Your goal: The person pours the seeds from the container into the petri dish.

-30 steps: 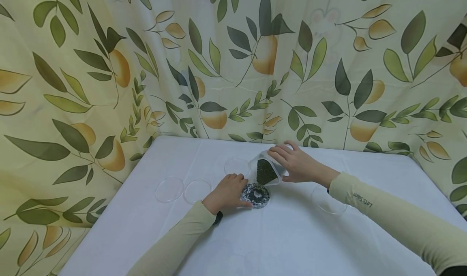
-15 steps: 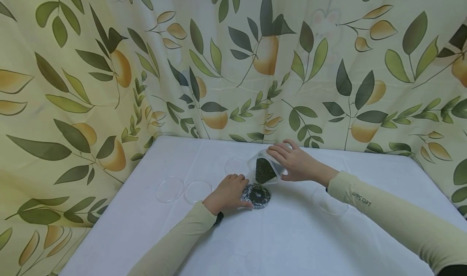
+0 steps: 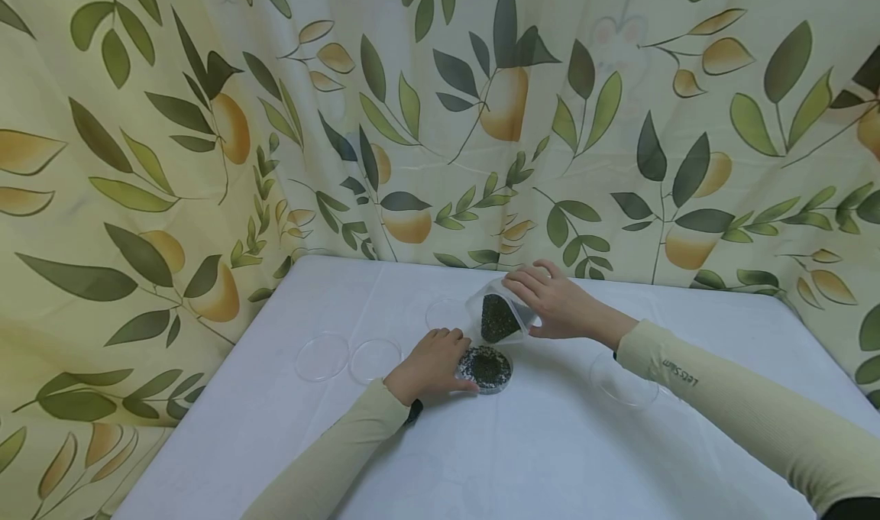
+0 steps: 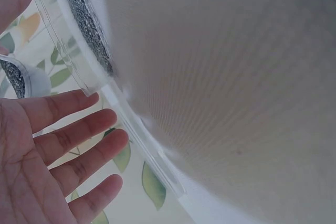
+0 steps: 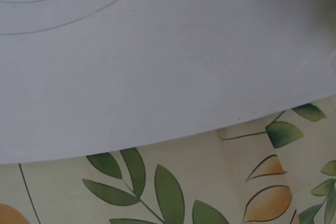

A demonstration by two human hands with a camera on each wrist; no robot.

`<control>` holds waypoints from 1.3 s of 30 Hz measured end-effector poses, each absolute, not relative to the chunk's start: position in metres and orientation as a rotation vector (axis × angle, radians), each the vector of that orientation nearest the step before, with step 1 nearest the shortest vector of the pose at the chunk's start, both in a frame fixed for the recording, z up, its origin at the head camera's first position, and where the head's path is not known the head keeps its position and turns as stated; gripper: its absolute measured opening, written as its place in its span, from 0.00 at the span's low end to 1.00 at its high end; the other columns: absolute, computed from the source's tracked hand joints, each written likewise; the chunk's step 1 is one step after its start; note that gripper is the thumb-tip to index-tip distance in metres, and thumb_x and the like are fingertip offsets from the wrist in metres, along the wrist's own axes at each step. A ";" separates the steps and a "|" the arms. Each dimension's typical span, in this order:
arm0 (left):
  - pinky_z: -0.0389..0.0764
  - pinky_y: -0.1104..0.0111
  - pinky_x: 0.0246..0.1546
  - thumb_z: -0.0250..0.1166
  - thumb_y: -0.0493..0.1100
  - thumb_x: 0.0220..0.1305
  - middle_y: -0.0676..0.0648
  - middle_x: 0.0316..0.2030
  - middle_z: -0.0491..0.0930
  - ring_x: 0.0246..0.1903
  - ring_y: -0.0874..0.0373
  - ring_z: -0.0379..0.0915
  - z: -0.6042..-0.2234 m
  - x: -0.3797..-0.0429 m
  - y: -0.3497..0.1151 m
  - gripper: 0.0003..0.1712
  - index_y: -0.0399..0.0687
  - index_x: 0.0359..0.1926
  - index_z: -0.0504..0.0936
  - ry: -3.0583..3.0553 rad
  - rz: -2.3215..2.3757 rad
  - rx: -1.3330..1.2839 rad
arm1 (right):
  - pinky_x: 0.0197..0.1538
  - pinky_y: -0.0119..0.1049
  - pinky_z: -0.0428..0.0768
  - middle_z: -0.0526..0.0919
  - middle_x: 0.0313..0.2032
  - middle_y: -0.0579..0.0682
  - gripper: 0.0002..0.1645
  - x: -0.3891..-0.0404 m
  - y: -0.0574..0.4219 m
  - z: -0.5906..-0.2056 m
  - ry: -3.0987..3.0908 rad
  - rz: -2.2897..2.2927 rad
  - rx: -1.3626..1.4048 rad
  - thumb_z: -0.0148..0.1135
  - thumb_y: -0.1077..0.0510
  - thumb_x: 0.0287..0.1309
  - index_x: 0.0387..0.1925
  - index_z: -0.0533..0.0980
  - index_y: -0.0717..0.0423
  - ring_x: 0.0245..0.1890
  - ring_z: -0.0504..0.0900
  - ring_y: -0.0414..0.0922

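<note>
My left hand steadies a clear petri dish on the table, thumb at its near side and fingers at its far side. In the left wrist view, the index fingertip meets the dish wall, while the other fingers spread out straight. Dark granules lie heaped in the dish's middle over a speckled black-and-white layer. Just above and behind it, my right hand grips a translucent plastic cup, tipped toward the dish. Dark green granules fill its lower side. Neither hand shows in the right wrist view.
Two clear round dishes or lids, a left one and one beside it, lie left of my left hand. Another clear round piece sits behind it, and one more is below my right forearm. A leaf-print curtain hangs behind the white table.
The dark heap in the petri dish has grown wider and covers more of the speckled layer. The tilted cup and both hands stay almost in place.
</note>
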State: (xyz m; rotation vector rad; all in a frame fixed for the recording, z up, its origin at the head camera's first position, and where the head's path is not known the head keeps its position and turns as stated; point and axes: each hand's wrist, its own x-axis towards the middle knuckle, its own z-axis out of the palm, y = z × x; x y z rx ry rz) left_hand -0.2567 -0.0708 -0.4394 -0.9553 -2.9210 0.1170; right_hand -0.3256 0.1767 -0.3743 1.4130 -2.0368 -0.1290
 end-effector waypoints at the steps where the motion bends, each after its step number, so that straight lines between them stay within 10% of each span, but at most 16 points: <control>1: 0.70 0.64 0.57 0.59 0.75 0.49 0.49 0.51 0.74 0.50 0.55 0.71 -0.439 -0.257 -0.071 0.47 0.46 0.60 0.71 -2.919 0.117 -0.956 | 0.54 0.54 0.72 0.77 0.50 0.55 0.54 -0.326 0.177 -0.374 -2.038 -0.129 1.412 0.80 0.43 0.19 0.54 0.69 0.60 0.51 0.75 0.51; 39: 0.70 0.64 0.57 0.57 0.76 0.49 0.49 0.51 0.74 0.50 0.55 0.71 -0.440 -0.257 -0.069 0.47 0.47 0.59 0.71 -2.916 0.160 -0.946 | 0.55 0.55 0.70 0.76 0.52 0.57 0.57 -0.321 0.196 -0.372 -2.100 -0.133 1.380 0.81 0.45 0.19 0.57 0.67 0.60 0.52 0.74 0.53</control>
